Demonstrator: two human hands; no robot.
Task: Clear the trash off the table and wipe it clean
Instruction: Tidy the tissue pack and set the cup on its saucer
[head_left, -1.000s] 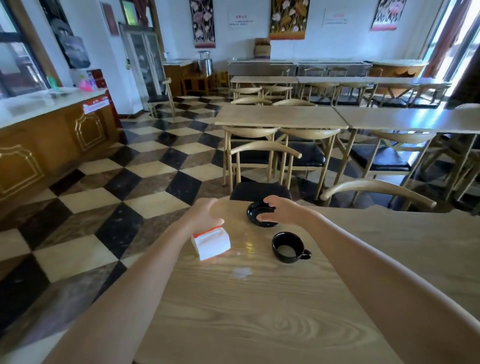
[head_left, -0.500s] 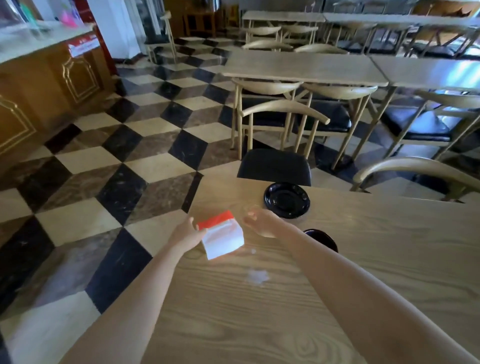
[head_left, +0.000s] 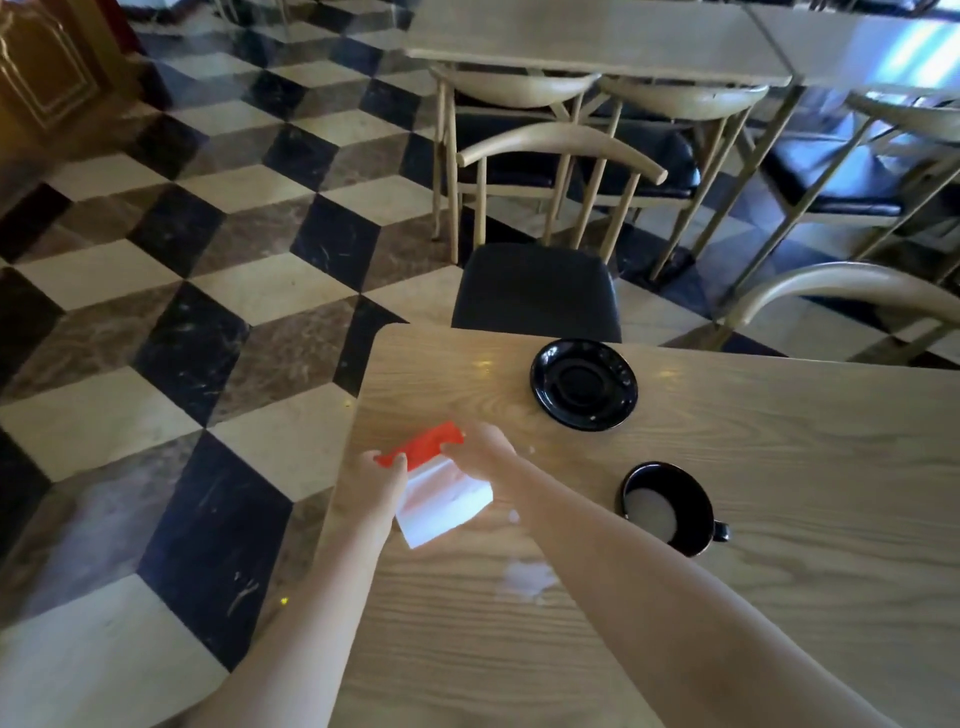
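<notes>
White tissue packet with a red top strip (head_left: 447, 506) sits between both hands over the near left part of the pale wooden tabletop (head_left: 779, 467), close to its left edge. I cannot tell whether its underside touches the wood. The left hand (head_left: 379, 483) grasps the packet at the left end of the red strip, with its fingers curled over the top. The right hand (head_left: 483, 449) pinches the right end of the same strip, and its forearm crosses above the wood.

Just nearer the camera than the packet, a small whitish wet smear (head_left: 527, 577) lies on the tabletop, with a few tiny pale specks near it. To the right stands a black ceramic cup (head_left: 667, 509), upright, handle to the right, something pale in its bottom. Beyond it, apart from the cup, lies a round black saucer (head_left: 583, 383). A black cushioned chair seat (head_left: 535, 293) is tucked at the far edge, over the checkered stone floor (head_left: 208, 260).
</notes>
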